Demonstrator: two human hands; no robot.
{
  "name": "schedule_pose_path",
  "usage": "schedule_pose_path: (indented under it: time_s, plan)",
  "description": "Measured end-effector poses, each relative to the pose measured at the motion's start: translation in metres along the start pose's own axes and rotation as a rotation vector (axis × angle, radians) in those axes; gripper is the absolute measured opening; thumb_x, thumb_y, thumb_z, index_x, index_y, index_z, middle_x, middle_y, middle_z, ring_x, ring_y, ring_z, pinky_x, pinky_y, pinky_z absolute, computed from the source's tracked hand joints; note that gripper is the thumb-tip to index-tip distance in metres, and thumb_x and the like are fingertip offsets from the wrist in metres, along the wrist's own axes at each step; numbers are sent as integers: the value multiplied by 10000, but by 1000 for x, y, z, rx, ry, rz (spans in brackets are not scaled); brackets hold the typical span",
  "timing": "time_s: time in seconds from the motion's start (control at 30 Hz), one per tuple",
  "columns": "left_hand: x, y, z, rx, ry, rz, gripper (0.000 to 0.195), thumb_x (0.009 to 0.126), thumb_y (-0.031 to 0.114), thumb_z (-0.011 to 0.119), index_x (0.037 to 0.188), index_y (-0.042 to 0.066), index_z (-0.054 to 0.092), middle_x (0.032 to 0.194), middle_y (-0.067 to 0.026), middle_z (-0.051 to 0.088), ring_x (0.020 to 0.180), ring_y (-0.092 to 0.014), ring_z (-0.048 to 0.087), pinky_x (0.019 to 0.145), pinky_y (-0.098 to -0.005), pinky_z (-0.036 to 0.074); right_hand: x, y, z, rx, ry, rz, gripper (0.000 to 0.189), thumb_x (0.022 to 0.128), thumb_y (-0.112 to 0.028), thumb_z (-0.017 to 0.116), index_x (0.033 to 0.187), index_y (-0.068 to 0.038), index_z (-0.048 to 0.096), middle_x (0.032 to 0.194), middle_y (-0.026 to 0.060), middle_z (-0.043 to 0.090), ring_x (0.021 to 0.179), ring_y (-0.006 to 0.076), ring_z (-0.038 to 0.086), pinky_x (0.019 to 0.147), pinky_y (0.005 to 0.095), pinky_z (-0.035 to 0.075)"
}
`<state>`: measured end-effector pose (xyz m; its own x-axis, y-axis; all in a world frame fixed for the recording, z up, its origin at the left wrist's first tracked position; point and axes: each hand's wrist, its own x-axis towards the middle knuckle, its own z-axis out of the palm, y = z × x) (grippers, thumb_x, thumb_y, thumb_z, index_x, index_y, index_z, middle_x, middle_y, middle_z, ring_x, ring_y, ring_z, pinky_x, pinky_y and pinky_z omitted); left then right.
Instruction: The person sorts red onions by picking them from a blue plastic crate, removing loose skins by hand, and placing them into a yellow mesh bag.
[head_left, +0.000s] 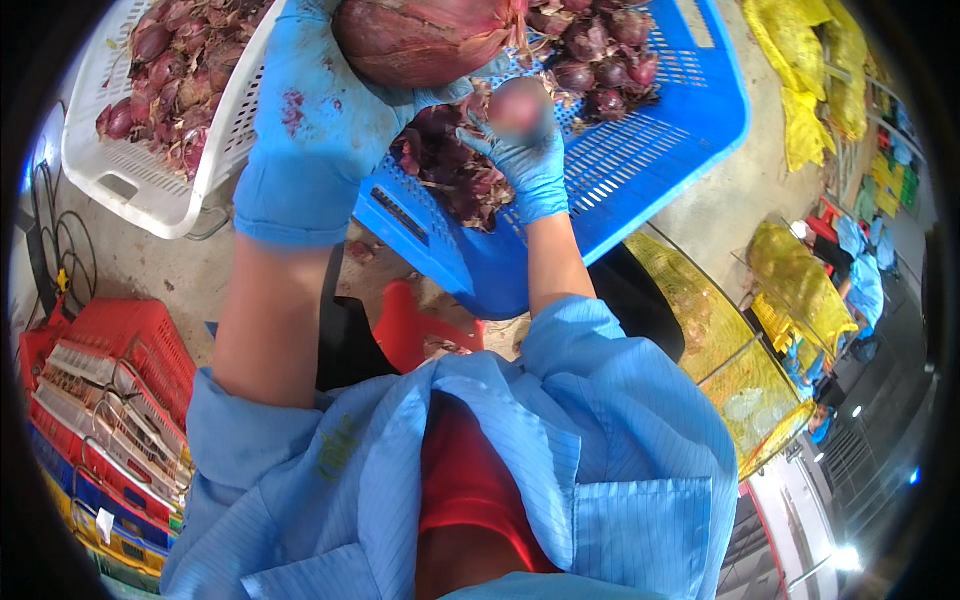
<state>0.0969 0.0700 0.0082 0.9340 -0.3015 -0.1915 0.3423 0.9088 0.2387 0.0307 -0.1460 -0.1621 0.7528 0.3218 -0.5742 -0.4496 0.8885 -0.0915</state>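
Observation:
My left hand (319, 142), in a stained blue glove, is raised close to the camera and holds a large-looking red onion (427, 41). Its fingers curl under the onion, and the top of the onion is cut off by the picture's edge. Lower down, my right hand (529, 169), also gloved in blue, grips a smaller-looking round red onion (520, 111) whose surface is blurred. Beneath both hands is a tilted blue perforated plastic crate (622, 169). Inside it, whole red onions (600, 56) lie at the far side, and dark loose onion skins (457, 172) are heaped nearer me.
A white plastic crate (150, 206) of red onions stands at left. Stacked coloured crates (112, 420) rise at lower left, near black cables (71, 232). A red plastic stool (412, 326) shows below. Yellow mesh sacks (690, 300) lie at right, with people in blue (862, 277) beyond.

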Motion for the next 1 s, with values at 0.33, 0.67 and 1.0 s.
schedule_pose_path:
  time_s: [0.33, 0.67, 1.0]
  plan:
    - [-19, -21, 4, 389, 269, -127, 463, 788, 245, 558, 1207, 71, 469, 1200, -138, 520, 1091, -300, 520, 849, -473, 465, -212, -81, 130, -743, 60, -828, 748, 682, 67, 584, 1358, -141, 341, 1223, 114, 485, 1071, 292, 529, 809, 473, 515]
    - [-52, -36, 37, 155, 263, -170, 523, 877, 308, 444, 1317, 36, 365, 1341, -234, 389, 1210, -456, 392, 846, -493, 465, -542, -133, 181, -1161, 884, -1788, 789, 641, 153, 621, 1329, -150, 384, 1269, 140, 430, 1035, 289, 526, 659, 313, 559]
    - [-89, -60, 56, 206, 257, -251, 457, 832, 186, 551, 1248, 36, 436, 1287, -194, 442, 1179, -385, 447, 924, -567, 439, -437, -97, 170, -1590, 643, -1725, 466, 779, -91, 660, 1211, -19, 501, 1154, 115, 542, 966, 183, 552, 817, 290, 468]
